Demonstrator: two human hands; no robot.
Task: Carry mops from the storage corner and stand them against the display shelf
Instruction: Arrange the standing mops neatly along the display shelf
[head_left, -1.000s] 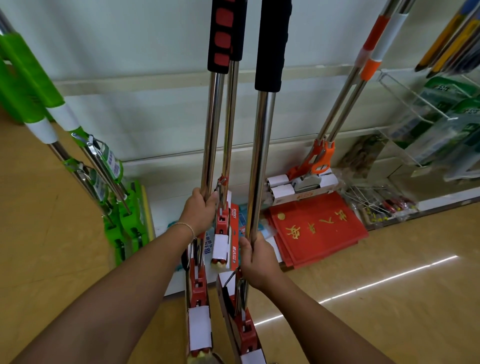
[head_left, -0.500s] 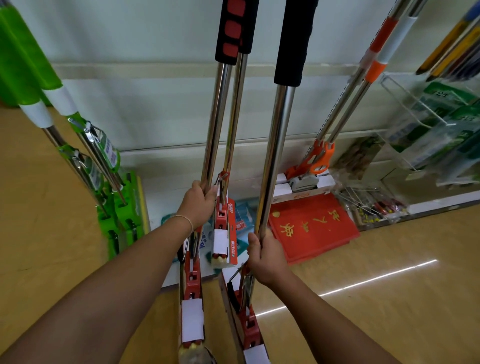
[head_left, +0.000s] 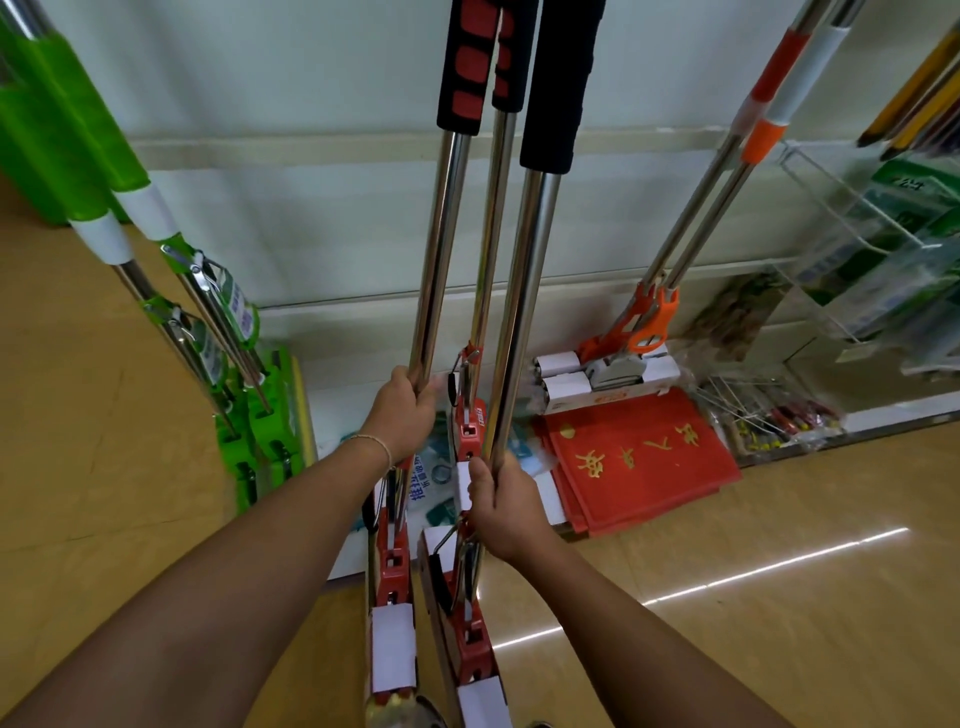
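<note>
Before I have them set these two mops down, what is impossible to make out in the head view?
- Tops of the left mop and right mop: cut by the upper edge.
- Their heads: cut by the lower edge.
- Middle mop base: behind the right hand.
- Left hand fingertips: wrapped behind the pole.

Left hand (head_left: 404, 410) gripping one mop (head_left: 439, 249), right hand (head_left: 501, 506) gripping another (head_left: 524, 291)

Three mops upright at centre before the display shelf (head_left: 332, 218): left mop (head_left: 436, 270) gripped by the left hand (head_left: 402, 410), right mop (head_left: 524, 312) gripped by the right hand (head_left: 498, 506), middle mop (head_left: 485, 249) between and behind them. Pair of mops (head_left: 208, 322) leaning at the shelf's left end. Another pair (head_left: 691, 223) leaning right of centre, heads behind a mat (head_left: 639, 462) on the shelf's base. Wire rack (head_left: 852, 208) at far right.
</note>
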